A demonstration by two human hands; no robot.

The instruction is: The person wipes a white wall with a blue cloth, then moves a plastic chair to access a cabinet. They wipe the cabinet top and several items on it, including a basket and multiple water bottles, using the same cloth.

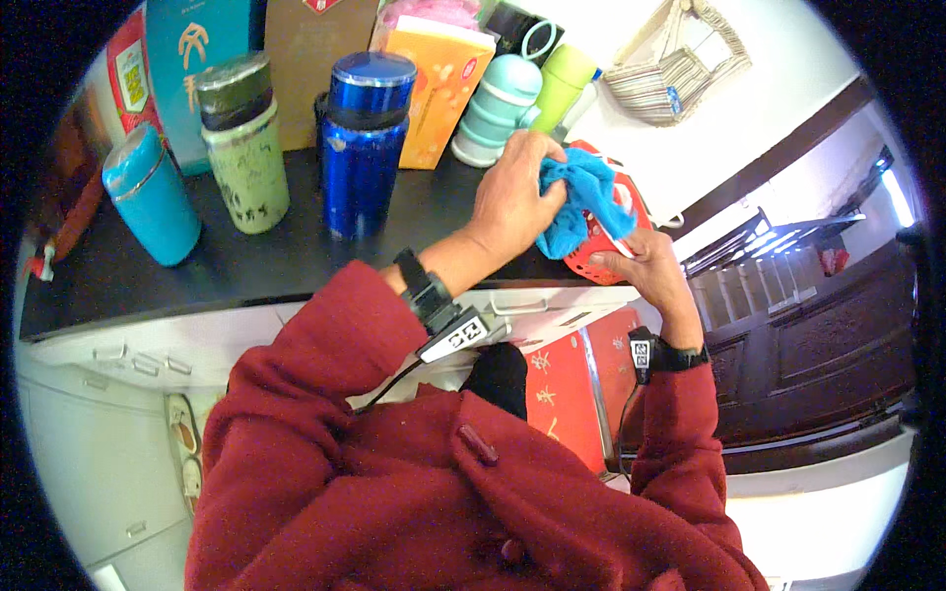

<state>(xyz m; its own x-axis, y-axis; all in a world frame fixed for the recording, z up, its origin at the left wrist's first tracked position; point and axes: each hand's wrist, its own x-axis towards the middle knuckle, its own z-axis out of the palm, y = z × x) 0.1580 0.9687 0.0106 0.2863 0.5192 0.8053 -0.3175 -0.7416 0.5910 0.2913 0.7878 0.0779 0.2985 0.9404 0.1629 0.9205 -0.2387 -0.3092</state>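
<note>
My left hand [521,196] grips a blue cloth [584,196] and presses it to a red plastic basket [602,262] with holes in its side. My right hand [647,266] holds the near right rim of that basket, which stands at the right end of the dark countertop [295,258]. Behind the hands are a stacked light teal container [499,111] with a loop handle and a lime green bottle [565,85]. The basket's contents are mostly hidden by the cloth.
Left of my hands stand a dark blue flask [366,162], a pale green flask [247,170] and a light blue flask [155,199]. Behind them are an orange box [440,89] and a teal box [203,74]. A striped woven basket [665,81] hangs on the wall; white drawers [170,347] sit below the counter.
</note>
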